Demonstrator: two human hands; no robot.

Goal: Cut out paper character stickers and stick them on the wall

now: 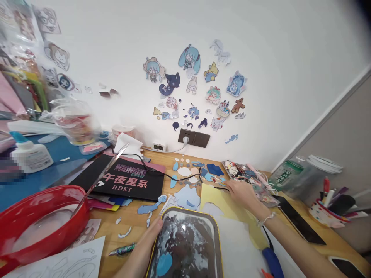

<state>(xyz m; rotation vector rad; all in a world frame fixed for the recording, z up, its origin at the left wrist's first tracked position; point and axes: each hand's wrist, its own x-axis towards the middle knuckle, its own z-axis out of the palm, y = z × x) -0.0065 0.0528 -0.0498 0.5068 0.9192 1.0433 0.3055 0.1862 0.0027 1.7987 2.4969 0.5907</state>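
Observation:
My left hand (147, 241) grips the left edge of a gold-rimmed tray (216, 227) that holds a dark, patchy surface and a blue cut-out piece (164, 263). My right hand (242, 192) reaches forward over a yellow sheet (214, 199), its fingers curled down on the sheet's far edge beside scattered blue and white paper cut-outs (191, 175). I cannot make out whether it pinches anything. A larger pale-blue cut-out (187, 197) lies just beyond the tray.
A red bowl (43, 224) with a metal ruler in it stands at the left. A black printed bag (127, 179), a glue bottle (30, 154), a pen cup (329, 208), a sticker pack (246, 173) and a dark phone (300, 224) lie around. Stickers cover the wall.

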